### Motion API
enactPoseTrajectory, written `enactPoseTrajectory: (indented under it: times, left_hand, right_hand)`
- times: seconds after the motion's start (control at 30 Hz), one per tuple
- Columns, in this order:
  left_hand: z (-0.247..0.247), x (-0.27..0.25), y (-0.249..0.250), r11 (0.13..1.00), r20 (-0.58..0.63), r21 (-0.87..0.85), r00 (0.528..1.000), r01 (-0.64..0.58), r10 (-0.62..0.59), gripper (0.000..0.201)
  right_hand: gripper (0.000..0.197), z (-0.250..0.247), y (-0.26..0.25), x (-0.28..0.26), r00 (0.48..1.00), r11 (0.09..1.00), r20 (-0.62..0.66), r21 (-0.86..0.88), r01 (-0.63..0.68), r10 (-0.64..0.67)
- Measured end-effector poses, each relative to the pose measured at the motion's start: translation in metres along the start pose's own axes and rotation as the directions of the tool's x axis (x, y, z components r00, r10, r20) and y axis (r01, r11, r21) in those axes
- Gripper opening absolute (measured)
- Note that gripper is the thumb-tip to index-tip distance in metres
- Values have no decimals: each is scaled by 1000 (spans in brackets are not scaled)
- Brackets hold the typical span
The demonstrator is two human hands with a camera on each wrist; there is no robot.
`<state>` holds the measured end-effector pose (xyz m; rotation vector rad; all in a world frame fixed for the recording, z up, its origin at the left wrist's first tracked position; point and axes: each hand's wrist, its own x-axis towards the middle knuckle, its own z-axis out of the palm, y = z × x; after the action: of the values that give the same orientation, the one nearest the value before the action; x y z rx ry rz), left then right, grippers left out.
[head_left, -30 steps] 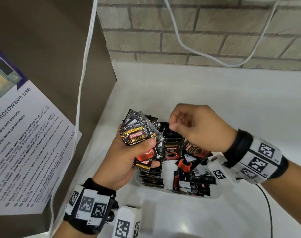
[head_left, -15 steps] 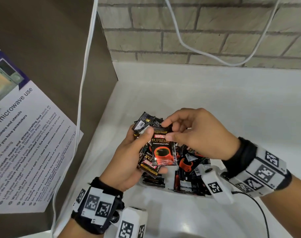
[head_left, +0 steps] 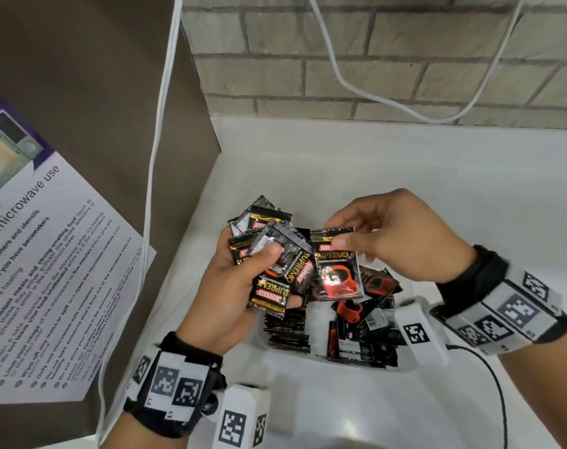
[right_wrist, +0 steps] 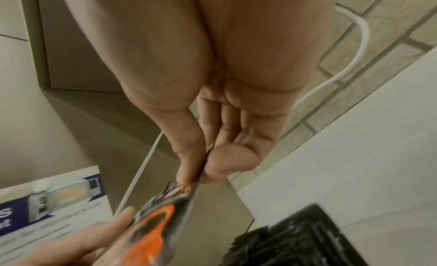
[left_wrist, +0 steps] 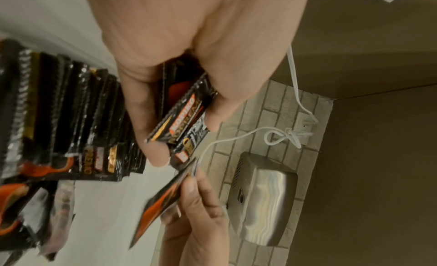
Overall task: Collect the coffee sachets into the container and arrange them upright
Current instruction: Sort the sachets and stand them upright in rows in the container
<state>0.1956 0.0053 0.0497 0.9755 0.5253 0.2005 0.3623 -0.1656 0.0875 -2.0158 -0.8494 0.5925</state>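
The left hand (head_left: 230, 293), at center frame in the head view, grips a fanned bundle of coffee sachets (head_left: 272, 254); its thumb presses across the top sachet and its fingers curl beneath the bundle. The right hand (head_left: 395, 234), to the right of it, pinches the top edge of a single sachet (head_left: 337, 264) between thumb and fingertips; this sachet hangs upright, printed face toward the camera, just beside the bundle. Both hands are above the white container (head_left: 321, 361) at lower center. Inside it, a row of sachets (head_left: 288, 328) stands on edge at its left; loose sachets (head_left: 366, 315) lie jumbled at its right. The container rests on a white counter (head_left: 405, 163). A microwave notice (head_left: 49, 270) occupies the left of the frame.
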Motion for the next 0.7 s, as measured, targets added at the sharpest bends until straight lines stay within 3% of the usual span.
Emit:
enactPoseTrajectory:
  times: [0.23,0.37,0.7]
  left_hand:
    - [-17,4,6,1000,-64,2,998,-14,14,50]
    - [-18,4,3,1000,-43,7,999,4,-4,49]
    - [-20,4,3,1000,-60,10,998,-2,3,53]
  right_hand:
    - [12,-6,13,5,985,991,117,-60,-121,127]
    - [13,12,18,7,976,973,171,-210,-96,133]
    - [15,20,25,8,970,923,214,-385,-26,116]
